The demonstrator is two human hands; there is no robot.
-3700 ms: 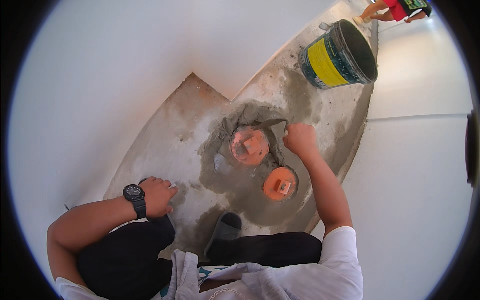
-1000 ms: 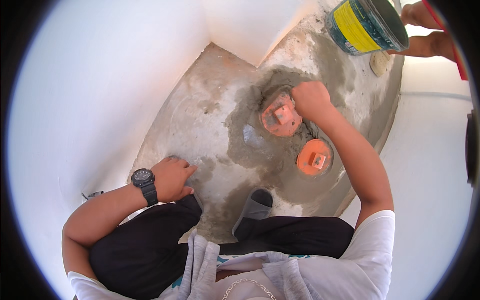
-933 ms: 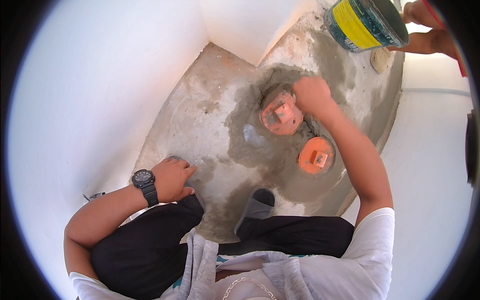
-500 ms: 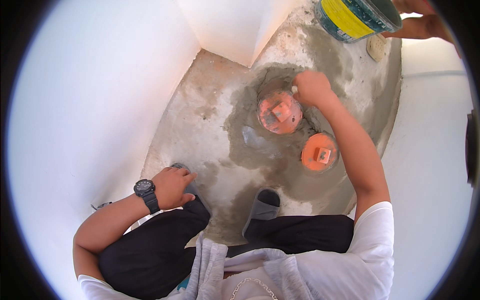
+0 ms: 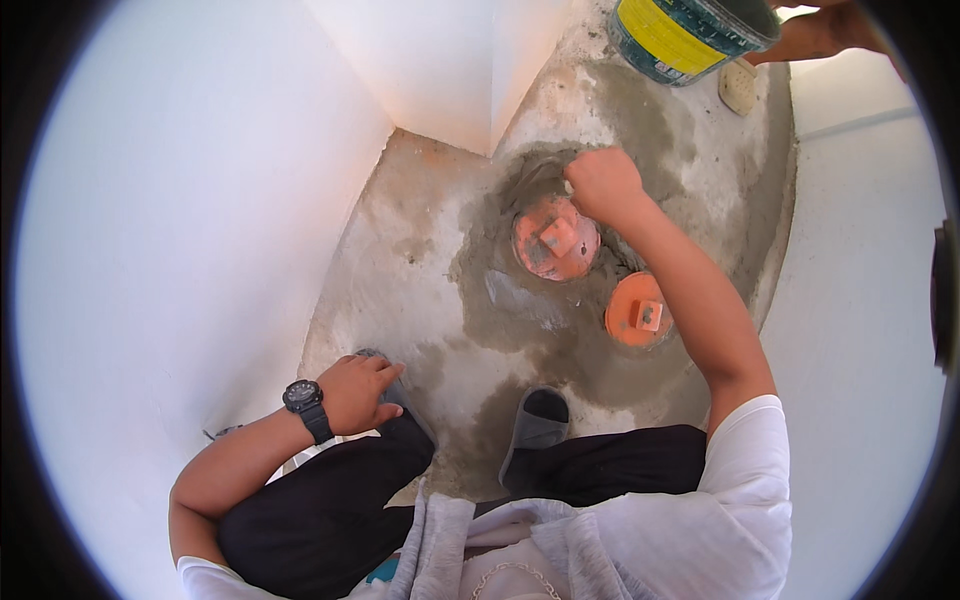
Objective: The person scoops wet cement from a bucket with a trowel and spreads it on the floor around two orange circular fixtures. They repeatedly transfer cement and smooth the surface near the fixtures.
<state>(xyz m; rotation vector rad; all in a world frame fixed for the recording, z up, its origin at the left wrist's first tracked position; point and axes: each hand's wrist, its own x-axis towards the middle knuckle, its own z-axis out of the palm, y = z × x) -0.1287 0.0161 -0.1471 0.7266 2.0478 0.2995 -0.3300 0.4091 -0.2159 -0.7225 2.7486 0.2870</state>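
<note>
My right hand [image 5: 606, 184] is closed around a tool whose pale handle end peeks out at the thumb; its working end is mostly hidden. The fist is over wet grey cement [image 5: 530, 178], just beyond a round orange cap [image 5: 548, 262] with a square knob. A second orange cap [image 5: 625, 318], also knobbed, sits nearer and to the right, partly behind my forearm. Cement surrounds both caps. My left hand [image 5: 358, 393], below a black wristwatch, rests on my left knee with its fingers stretched out, holding nothing.
At the far right, another person's arm [image 5: 815, 35] reaches to a dark green bucket [image 5: 668, 40] with a yellow band. Beside the bucket a beige block [image 5: 738, 88] lies on the floor. White walls [image 5: 170, 250] close in both sides, with a projecting corner [image 5: 440, 70] ahead.
My right hand has moved slightly left and farther along the far rim of the first cap. Grey cement there now looks more ridged. My left hand stays on the knee.
</note>
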